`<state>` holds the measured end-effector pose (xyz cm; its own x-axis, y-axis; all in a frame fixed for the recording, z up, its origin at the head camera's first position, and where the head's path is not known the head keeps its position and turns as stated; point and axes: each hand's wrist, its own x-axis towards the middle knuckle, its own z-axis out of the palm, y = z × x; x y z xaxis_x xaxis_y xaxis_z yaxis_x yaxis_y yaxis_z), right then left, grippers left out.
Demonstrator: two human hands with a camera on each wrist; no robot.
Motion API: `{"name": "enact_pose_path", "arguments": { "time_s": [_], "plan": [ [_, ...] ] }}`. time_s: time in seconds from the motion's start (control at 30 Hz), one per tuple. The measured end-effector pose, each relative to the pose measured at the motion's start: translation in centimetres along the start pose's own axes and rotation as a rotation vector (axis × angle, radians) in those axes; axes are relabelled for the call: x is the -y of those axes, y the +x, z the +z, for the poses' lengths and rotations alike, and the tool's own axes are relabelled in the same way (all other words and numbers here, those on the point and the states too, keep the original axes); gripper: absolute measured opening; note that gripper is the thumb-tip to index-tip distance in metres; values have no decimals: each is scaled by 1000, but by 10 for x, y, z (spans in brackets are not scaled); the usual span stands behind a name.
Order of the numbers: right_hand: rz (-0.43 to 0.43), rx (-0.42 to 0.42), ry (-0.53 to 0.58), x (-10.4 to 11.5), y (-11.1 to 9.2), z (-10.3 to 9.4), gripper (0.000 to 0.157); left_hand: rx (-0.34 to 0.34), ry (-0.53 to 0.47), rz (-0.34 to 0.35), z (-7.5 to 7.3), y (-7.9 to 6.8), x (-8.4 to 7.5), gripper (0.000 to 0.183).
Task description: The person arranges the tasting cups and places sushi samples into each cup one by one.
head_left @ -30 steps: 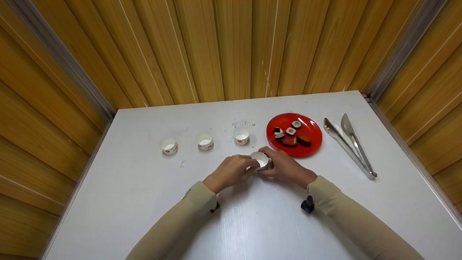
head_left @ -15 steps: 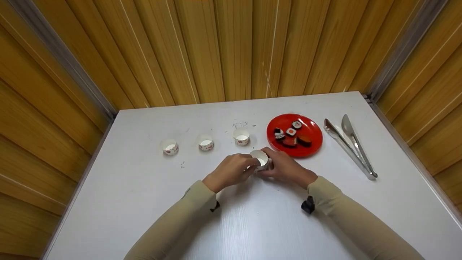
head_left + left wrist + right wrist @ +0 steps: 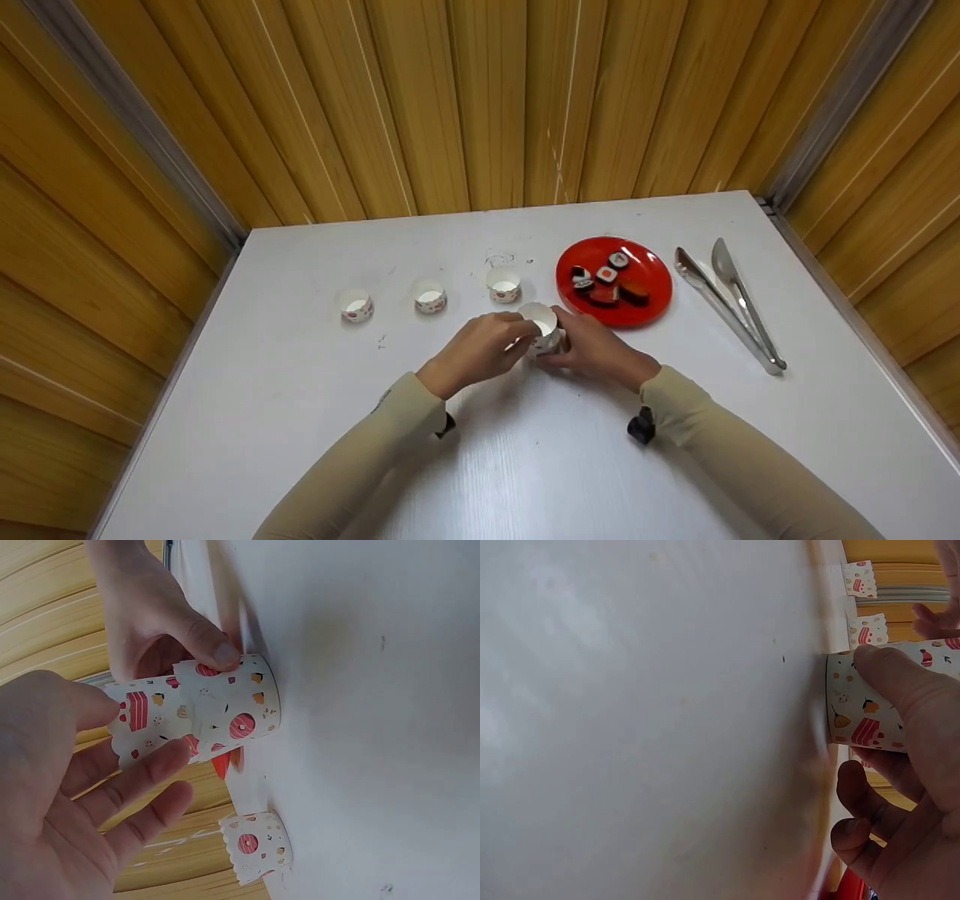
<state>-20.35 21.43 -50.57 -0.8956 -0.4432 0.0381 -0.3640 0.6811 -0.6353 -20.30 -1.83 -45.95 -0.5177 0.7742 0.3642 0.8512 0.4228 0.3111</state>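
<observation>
Two nested paper baking cups, white with a printed pattern of doughnuts and cakes, stand on the table between my hands. My left hand [image 3: 480, 346] pinches the upper cup [image 3: 140, 714] near its scalloped rim, thumb at the rim and fingers along the side. The upper cup sticks well out of the lower cup [image 3: 244, 701]. Low on the lower cup, my right hand [image 3: 598, 349] grips its side between thumb and fingers. In the right wrist view, the right thumb [image 3: 892, 671] lies across the printed wall.
Three more cups, a left one [image 3: 356, 307], a middle one [image 3: 430, 298] and a right one [image 3: 504, 286], stand in a row. A red plate [image 3: 652, 296] bears several sushi pieces [image 3: 606, 274]. Metal tongs [image 3: 724, 311] and a cake server [image 3: 739, 289] lie at the right.
The upper cup has come a little further up out of the lower one, and my left hand has risen slightly with it. My right hand has stayed nearly in place.
</observation>
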Motion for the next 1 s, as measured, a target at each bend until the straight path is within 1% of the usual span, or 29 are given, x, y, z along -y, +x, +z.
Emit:
{"name": "enact_pose_path", "arguments": {
  "time_s": [0.2,0.37,0.43,0.67,0.83,1.0],
  "plan": [
    [26,12,32,-1,1,-3,67,-88,33,20,-8,-1,-1,14],
    [-8,-2,9,-3,2,-4,60,-148,58,9,-15,-7,1,13],
    [-16,-3,6,-3,2,-4,58,-159,63,-3,-17,-10,2,13],
    [3,7,31,-4,2,-1,57,-194,46,-37,-24,-24,8,14],
    [6,11,19,-3,2,0,57,-230,64,-43,-30,-37,13,14],
    [24,25,1,0,1,-1,58,-242,84,-90,-38,-52,20,14]
  ]
}}
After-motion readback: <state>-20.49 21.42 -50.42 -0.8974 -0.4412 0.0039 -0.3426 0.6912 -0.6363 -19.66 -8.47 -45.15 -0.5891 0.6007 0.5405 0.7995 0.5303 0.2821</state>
